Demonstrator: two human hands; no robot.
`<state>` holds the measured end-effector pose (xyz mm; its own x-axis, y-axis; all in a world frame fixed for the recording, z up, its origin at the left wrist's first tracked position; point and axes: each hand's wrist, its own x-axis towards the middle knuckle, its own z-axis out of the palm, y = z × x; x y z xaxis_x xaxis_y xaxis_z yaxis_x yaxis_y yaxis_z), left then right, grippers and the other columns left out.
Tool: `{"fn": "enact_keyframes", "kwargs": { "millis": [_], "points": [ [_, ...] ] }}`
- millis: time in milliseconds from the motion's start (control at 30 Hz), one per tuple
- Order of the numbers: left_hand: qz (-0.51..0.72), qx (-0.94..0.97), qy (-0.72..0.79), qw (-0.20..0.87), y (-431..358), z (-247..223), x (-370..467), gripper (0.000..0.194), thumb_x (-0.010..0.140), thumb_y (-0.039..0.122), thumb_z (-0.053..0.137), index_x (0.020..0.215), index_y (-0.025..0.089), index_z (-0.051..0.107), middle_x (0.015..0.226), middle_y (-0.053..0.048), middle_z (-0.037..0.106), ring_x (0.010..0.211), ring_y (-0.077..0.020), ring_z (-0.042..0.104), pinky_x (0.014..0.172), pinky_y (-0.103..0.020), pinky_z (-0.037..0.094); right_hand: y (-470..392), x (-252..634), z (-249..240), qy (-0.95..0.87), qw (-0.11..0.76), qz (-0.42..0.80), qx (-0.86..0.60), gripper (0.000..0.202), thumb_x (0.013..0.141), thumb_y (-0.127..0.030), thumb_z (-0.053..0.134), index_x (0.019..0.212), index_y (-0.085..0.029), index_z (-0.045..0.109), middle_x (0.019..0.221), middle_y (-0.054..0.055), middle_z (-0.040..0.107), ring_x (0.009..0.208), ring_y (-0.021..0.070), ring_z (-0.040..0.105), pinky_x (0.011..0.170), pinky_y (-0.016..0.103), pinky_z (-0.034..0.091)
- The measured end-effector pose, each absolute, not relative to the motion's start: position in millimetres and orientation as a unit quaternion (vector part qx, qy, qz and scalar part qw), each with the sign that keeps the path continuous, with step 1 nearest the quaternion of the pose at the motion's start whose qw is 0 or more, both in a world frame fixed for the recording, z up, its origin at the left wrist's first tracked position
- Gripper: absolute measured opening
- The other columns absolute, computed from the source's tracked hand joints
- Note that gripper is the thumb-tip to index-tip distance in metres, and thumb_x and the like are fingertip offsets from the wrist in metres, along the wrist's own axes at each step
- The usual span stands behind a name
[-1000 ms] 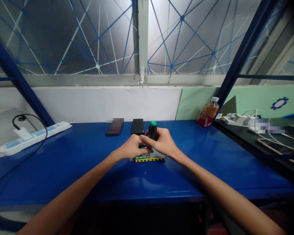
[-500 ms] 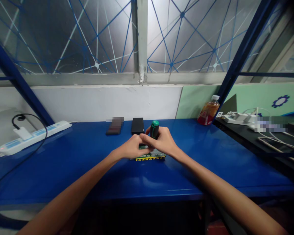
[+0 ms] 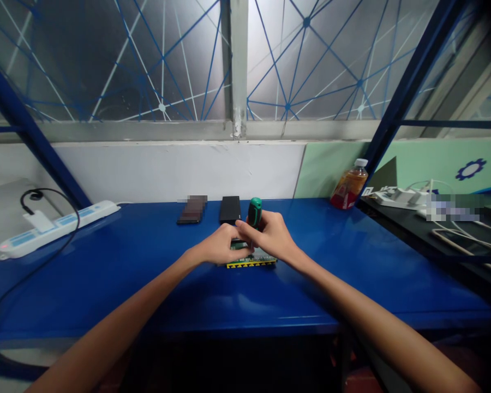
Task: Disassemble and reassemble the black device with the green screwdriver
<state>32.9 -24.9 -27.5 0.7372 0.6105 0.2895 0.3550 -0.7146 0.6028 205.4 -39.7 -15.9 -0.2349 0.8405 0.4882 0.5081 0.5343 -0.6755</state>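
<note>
A screwdriver (image 3: 254, 213) with a green and black handle stands nearly upright in my right hand (image 3: 272, 234), whose fingers are closed round it. Below it lies a green circuit board (image 3: 264, 258) with a yellow toothed front edge, flat on the blue table. My left hand (image 3: 221, 244) rests at the board's left side, its fingers bent together near the screwdriver's shaft; what they pinch is hidden. Both hands touch or nearly touch over the board, and they cover the screwdriver's tip.
Behind the hands lie a black box (image 3: 230, 209) and a dark phone-like slab (image 3: 192, 210). A white power strip (image 3: 61, 226) with a black cable is at left. A drink bottle (image 3: 349, 185) stands at back right, beside a black surface (image 3: 442, 224) with white cables.
The screwdriver's handle has shifted slightly left and up, with my right fingers around it. My left hand has hardly moved.
</note>
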Motion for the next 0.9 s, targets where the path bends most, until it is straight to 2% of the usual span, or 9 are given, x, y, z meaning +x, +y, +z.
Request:
{"fn": "enact_keyframes", "kwargs": {
  "millis": [167,300,500,633,900],
  "points": [
    [0.229,0.899,0.251,0.275,-23.1,-25.7,31.6,0.016,0.080,0.015,0.061,0.091,0.011,0.073,0.090,-0.008,0.074,0.083,-0.0190,0.068,0.077,-0.029,0.051,-36.0,208.3,-16.4,-0.744,0.464,0.189,-0.442,0.038,0.084,-0.049,0.059,0.063,-0.018,0.053,0.055,-0.001,0.050,0.052,0.0108,0.041,0.048,0.027,0.027],
    [0.229,0.900,0.250,0.274,-19.3,-28.7,30.4,0.017,0.079,0.017,0.065,0.093,0.013,0.073,0.096,-0.009,0.074,0.089,-0.0204,0.068,0.081,-0.031,0.051,-33.9,210.3,-16.7,-0.733,0.488,0.196,-0.432,0.037,0.084,-0.049,0.059,0.065,-0.017,0.054,0.055,-0.002,0.048,0.053,0.0103,0.041,0.048,0.027,0.028],
    [0.232,0.902,0.243,0.271,-16.0,-33.7,28.0,0.023,0.075,0.007,0.058,0.091,0.012,0.073,0.090,-0.006,0.075,0.085,-0.0191,0.068,0.078,-0.029,0.051,-35.4,207.7,-17.3,-0.747,0.461,0.181,-0.443,0.037,0.082,-0.046,0.060,0.059,-0.019,0.048,0.053,-0.002,0.047,0.050,0.0098,0.038,0.047,0.026,0.026],
    [0.229,0.905,0.239,0.266,-16.6,-32.5,28.1,0.022,0.075,0.007,0.057,0.089,0.012,0.073,0.087,-0.005,0.075,0.082,-0.0186,0.068,0.076,-0.029,0.051,-37.3,206.1,-17.0,-0.753,0.449,0.180,-0.446,0.037,0.081,-0.044,0.060,0.057,-0.019,0.046,0.051,-0.002,0.047,0.049,0.0099,0.040,0.047,0.027,0.026],
    [0.218,0.907,0.234,0.275,-17.7,-31.2,28.2,0.024,0.075,0.005,0.058,0.092,0.013,0.073,0.092,-0.006,0.075,0.087,-0.0193,0.069,0.080,-0.030,0.051,-36.7,206.0,-16.1,-0.746,0.464,0.166,-0.448,0.038,0.081,-0.042,0.061,0.056,-0.019,0.043,0.050,-0.004,0.043,0.049,0.0088,0.034,0.046,0.027,0.023]
  ]
}}
